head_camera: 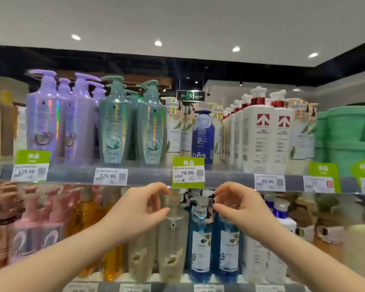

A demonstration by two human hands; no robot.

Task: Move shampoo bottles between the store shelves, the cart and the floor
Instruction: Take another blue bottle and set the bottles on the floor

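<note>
A beige-grey pump shampoo bottle [173, 245] stands on the lower shelf, straight ahead. My left hand [139, 211] is at its pump neck, thumb and fingers curved apart on the left side, holding nothing. Two blue shampoo bottles [200, 245] stand just right of it. My right hand [240, 205] hovers over the right blue bottle's top, fingers curled apart, empty. On the upper shelf [148, 175] stand purple bottles [44, 121], teal bottles [114, 127] and white bottles [259, 138].
Pink bottles [30, 228] and amber bottles [86, 218] fill the lower shelf to the left, white ones [282, 228] to the right. Price tags [188, 172] hang from the upper shelf's edge just above my hands. Green tubs [346, 131] sit at the upper right.
</note>
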